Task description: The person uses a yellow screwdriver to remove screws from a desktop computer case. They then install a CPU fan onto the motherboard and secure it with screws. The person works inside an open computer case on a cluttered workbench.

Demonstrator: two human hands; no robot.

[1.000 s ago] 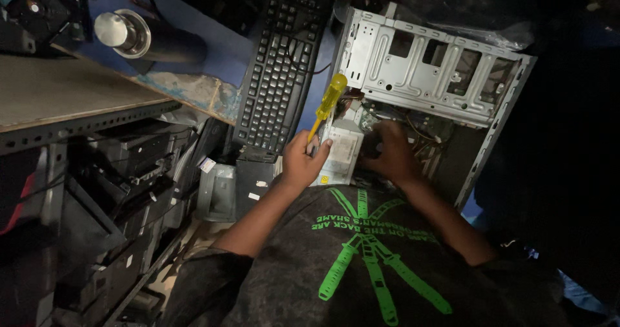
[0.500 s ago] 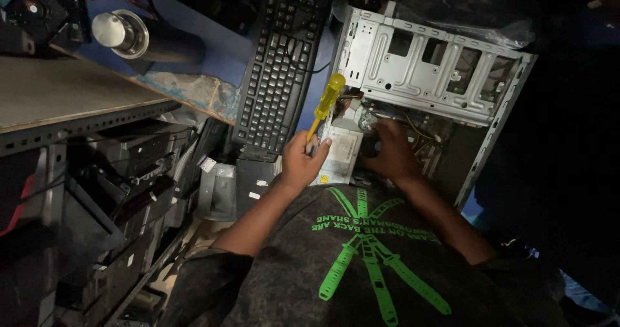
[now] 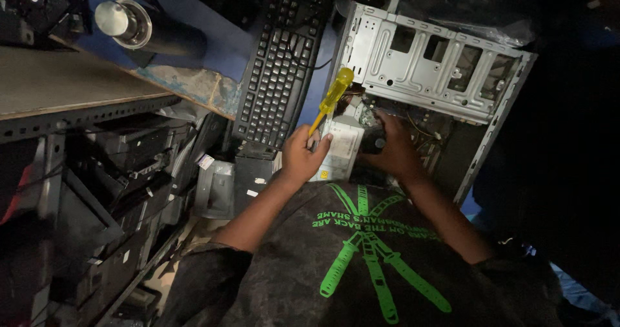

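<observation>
While left hand (image 3: 302, 154) grips yellow-handled screwdriver (image 3: 330, 100) over grey metal power-supply box (image 3: 340, 147), right hand (image 3: 394, 151) rests inside open silver computer case (image 3: 426, 69), grip unclear; black keyboard (image 3: 278, 75) adjacent.

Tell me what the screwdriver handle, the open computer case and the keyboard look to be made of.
Screwdriver handle, held in the left hand: translucent yellow plastic, glossy; light glows through it.
Computer case: bare sheet metal, likely steel, dull silver-grey, with stamped cut-outs and folded edges.
Keyboard: black plastic, matte, with moulded keys.
The right hand rests inside the case.
</observation>
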